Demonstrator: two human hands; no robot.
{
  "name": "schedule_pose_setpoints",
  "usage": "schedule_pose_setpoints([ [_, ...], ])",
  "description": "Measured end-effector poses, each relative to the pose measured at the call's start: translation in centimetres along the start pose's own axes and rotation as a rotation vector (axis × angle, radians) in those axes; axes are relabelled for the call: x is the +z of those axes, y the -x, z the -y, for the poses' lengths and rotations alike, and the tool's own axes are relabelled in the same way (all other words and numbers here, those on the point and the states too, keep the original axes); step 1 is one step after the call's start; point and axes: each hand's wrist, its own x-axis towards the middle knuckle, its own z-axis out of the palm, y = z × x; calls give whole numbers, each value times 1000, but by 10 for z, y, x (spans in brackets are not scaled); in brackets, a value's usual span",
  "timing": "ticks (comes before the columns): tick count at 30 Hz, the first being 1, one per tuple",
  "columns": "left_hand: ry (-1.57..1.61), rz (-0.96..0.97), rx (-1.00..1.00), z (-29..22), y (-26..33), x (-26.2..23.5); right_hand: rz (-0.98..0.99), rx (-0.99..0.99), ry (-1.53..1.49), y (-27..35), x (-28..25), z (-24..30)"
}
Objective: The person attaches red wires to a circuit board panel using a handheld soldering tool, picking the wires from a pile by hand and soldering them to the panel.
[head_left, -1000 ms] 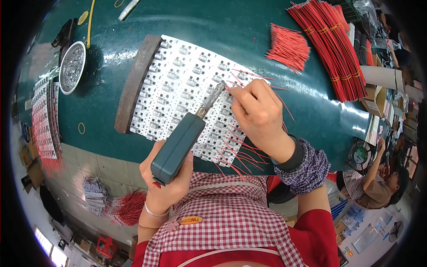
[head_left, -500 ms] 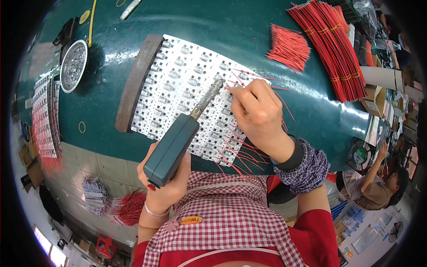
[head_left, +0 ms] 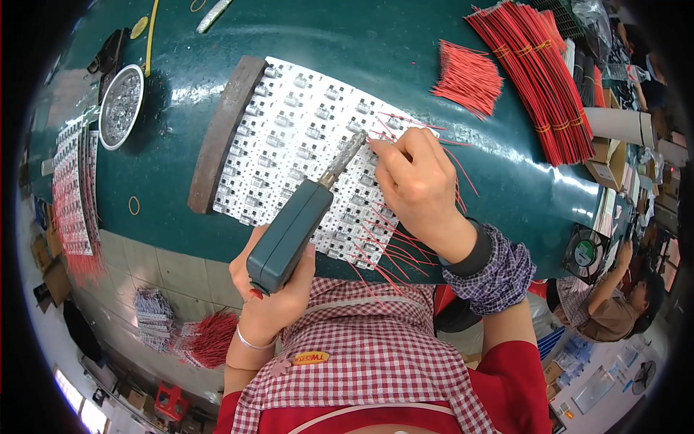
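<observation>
My left hand (head_left: 278, 289) is wrapped round the grip of a dark green soldering gun (head_left: 289, 235). The gun's metal tip reaches up and right onto a white circuit board panel (head_left: 285, 145) covered in rows of small components. Close by that tip, the fingers of my right hand (head_left: 419, 177) pinch a thin red wire, mostly hidden by the fingers. More red wires (head_left: 387, 249) stick out from the panel's right edge, above and below my right hand. A dark metal bar (head_left: 228, 137) lies along the panel's left edge.
A bowl of metal bits (head_left: 121, 107) and stacked wired panels (head_left: 76, 192) sit at left. Cut red wires (head_left: 468, 78) and long tied bundles (head_left: 538, 79) lie at upper right. A small fan (head_left: 584, 252) stands at the right edge, near another person (head_left: 614, 307).
My left hand and the soldering gun have shifted slightly right, the tip now nearer my right fingertips. My right hand stays almost in place, still pinching.
</observation>
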Motion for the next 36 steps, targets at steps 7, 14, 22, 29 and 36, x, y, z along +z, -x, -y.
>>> schedule_pose_setpoints([
  [7,-15,10,-2,0,0,-2,-3,-4,22,1,1,1],
  [14,30,-72,34,5,3,0,-15,-8,21,0,2,0],
  [22,25,-72,22,4,6,-1,-17,-7,-9,0,1,1],
  [29,4,-67,35,2,9,-2,-51,17,-115,1,1,-3],
  [36,9,-78,-20,3,15,-4,-13,43,-198,4,-3,-6],
])
